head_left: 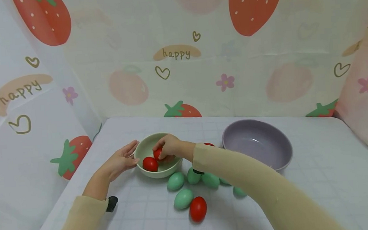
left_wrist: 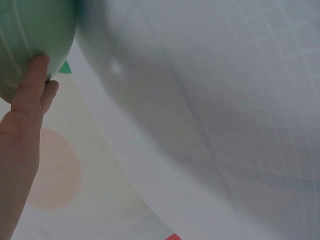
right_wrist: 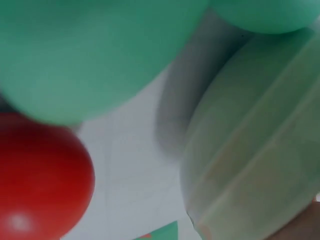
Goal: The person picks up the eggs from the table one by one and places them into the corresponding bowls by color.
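Head view: taken from above and well back on the near side of the pale green bowl [head_left: 157,174], directed forward and down; bowl seen whole, backdrop [head_left: 127,44] beyond it. Left wrist view: taken low, close to the bowl's left, faced toward the backdrop; picture inverted, bowl cropped. Right wrist view: taken low at the bowl's right, very near its outer wall, likewise inverted. The bowl is shared by all views; the left hand [head_left: 120,162] by head and left wrist; green eggs [right_wrist: 90,60] beside the bowl by head and right wrist.
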Demonstrator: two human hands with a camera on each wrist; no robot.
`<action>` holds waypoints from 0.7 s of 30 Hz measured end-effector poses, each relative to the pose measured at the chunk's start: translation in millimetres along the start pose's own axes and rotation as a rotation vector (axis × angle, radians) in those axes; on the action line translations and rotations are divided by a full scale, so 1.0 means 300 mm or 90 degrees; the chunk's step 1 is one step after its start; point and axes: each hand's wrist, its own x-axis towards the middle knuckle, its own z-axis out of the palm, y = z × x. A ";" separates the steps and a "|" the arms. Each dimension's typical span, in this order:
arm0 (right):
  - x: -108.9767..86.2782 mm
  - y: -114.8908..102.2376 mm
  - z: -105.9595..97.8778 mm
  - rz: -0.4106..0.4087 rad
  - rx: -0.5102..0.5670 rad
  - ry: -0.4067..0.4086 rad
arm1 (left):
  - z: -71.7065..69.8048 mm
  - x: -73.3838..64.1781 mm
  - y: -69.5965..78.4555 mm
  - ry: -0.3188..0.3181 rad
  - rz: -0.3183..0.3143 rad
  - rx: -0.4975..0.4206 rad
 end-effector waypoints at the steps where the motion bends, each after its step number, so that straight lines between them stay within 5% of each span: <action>1: 0.003 0.003 0.003 0.003 0.000 0.004 | 0.002 -0.001 0.001 0.000 0.000 0.000; 13: 0.022 0.019 0.008 -0.016 -0.040 -0.024 | 0.005 -0.007 -0.001 0.008 -0.004 -0.002; 21: 0.020 0.015 0.005 0.002 0.018 -0.044 | 0.007 -0.012 0.006 -0.001 0.007 -0.007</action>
